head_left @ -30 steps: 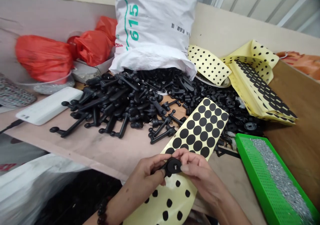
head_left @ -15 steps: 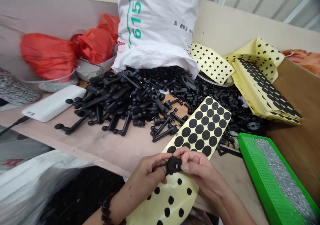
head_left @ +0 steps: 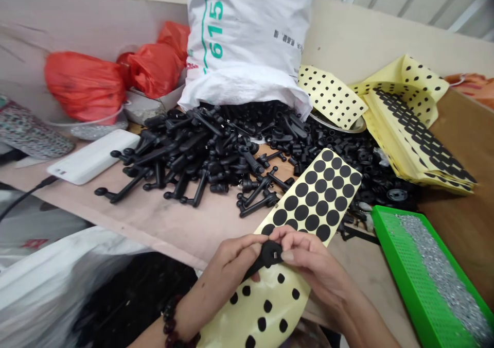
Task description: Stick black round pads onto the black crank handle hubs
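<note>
My left hand (head_left: 235, 265) is closed round a black crank handle (head_left: 254, 267), a dark bracelet on its wrist. The handle's round end faces up, and a small metal pin shows in its middle. On that end lies a round black sticker (head_left: 269, 253). My right hand (head_left: 309, 258) pinches at the sticker's edge with thumb and fingertips. Beneath both hands is a yellow sticker sheet (head_left: 295, 196), with rows of large black discs on its far part and only small black dots on its near part.
Black crank handles (head_left: 185, 157) lie heaped before a white sack (head_left: 247, 29). More sticker sheets (head_left: 420, 137) are stacked at right, above a green tray (head_left: 401, 276) of small metal pieces. A white power bank (head_left: 92, 157) and red bags (head_left: 85, 85) are at left.
My left fingers have shifted along the crank handle, leaving more of it visible below the thumb. The right fingers stay at the round end. The whole view has moved slightly.
</note>
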The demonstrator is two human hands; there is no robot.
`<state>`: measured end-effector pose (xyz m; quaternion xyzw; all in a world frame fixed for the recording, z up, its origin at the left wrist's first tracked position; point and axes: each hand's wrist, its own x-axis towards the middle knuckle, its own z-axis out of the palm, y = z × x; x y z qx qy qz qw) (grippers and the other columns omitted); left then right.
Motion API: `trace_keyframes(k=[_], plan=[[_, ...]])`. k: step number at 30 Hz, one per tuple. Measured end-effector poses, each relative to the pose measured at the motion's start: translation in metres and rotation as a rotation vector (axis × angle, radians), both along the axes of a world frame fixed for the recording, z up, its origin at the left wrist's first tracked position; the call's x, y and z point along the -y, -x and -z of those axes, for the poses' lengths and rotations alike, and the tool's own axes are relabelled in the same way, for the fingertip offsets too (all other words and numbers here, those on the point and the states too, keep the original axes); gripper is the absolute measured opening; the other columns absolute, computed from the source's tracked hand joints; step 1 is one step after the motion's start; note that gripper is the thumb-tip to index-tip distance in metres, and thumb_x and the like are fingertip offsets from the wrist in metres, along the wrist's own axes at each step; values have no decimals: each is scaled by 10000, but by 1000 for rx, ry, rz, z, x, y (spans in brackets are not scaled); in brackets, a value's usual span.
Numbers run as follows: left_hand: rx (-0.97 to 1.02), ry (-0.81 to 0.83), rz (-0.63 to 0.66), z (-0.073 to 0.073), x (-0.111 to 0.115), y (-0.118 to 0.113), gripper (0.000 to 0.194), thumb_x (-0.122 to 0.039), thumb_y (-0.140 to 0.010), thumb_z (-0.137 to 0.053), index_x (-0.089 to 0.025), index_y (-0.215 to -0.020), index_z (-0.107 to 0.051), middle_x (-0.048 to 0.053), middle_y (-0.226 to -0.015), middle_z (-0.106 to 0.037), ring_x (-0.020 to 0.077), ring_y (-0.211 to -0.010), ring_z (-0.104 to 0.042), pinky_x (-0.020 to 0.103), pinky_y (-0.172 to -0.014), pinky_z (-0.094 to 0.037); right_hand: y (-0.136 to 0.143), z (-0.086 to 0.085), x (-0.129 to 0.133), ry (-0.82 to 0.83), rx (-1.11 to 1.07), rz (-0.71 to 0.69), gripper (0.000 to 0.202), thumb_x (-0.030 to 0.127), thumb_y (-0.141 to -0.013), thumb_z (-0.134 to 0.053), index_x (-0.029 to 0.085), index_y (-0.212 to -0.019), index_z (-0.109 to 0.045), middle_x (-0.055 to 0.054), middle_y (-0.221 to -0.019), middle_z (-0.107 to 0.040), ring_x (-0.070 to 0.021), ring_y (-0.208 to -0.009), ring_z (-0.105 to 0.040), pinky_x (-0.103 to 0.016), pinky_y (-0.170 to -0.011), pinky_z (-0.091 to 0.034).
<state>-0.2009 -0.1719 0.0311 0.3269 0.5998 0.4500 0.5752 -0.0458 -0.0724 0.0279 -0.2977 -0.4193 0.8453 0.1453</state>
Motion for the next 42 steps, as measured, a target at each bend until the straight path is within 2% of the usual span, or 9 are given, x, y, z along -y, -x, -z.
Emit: trace_keyframes(k=[7,12,21,25,29,34,42], plan=[[14,-43,3,3,-3,-4,295,-325,-850,-502,-178,-1044,-669,-3,-741,-622,113,-603,-499,205,-575,-448,2,-2,0,24,12,-17,115,195,-615,-730,157,-598,-623,-33,-972,-523,-147,-801,-502,-236,-674,-404],[27,-28,-41,9,-2,-7,308,-344,-817,-552,-172,-1049,-659,15,-807,-642,110,-602,-492,206,-548,-452,1,1,4,-63,32,3,107,207,-645,-717,155,-614,-628,-35,-977,-522,-147,-799,-500,-242,-667,-401],[7,-11,-56,-2,2,-3,302,-380,-856,-501,-178,-1006,-669,-6,-741,-617,108,-605,-508,186,-554,-459,3,0,7,-111,58,23,131,206,-661,-705,147,-602,-603,-42,-960,-532,-142,-774,-493,-243,-649,-393],[15,-19,-67,3,4,-4,279,-383,-849,-514,-188,-975,-668,-15,-721,-602,111,-603,-511,184,-547,-453,3,1,7,-122,62,35,128,198,-660,-698,145,-603,-596,-42,-933,-544,-137,-754,-492,-240,-638,-385],[-48,-52,-114,6,6,-5,259,-392,-828,-541,-197,-949,-660,-24,-665,-581,123,-592,-530,197,-556,-447,4,1,9,-128,60,85,145,193,-639,-703,146,-577,-581,-35,-867,-564,-121,-687,-482,-234,-603,-382],[-107,-82,-106,7,9,-5,272,-416,-827,-540,-207,-944,-669,-19,-636,-583,133,-590,-529,200,-549,-434,5,-1,11,-161,82,93,142,193,-643,-695,149,-577,-576,-30,-834,-574,-119,-677,-480,-226,-595,-380],[-49,-42,-122,12,9,-6,286,-414,-809,-563,-199,-958,-679,-1,-690,-616,146,-619,-547,214,-575,-464,7,-10,13,-279,166,85,166,219,-624,-695,154,-548,-563,-33,-818,-553,-138,-707,-488,-239,-602,-381]])
